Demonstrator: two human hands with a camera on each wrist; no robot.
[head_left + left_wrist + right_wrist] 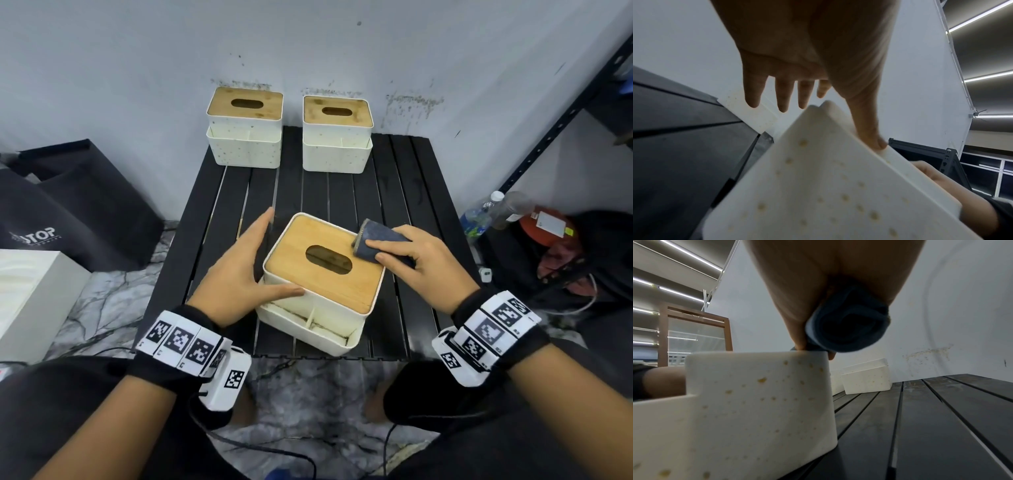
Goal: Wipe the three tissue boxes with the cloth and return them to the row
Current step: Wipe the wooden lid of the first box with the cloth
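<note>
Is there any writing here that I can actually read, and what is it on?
"STOP": white letters on the black bag left of the table; any letters before it are unclear.
White label on the red container at right: too blurred to read.
Wristband squares: patterns, not words.

It looked like a back room or storage corner rather than a lived-in home. A low black slatted table (404, 192) stood against a stained white wall (411, 102), with marble-patterned flooring (102, 291) below, a black metal shelving rack (561, 120) to one side, dark bags (85, 205) on the other, and strip ceiling lights (986, 78) overhead.
</note>
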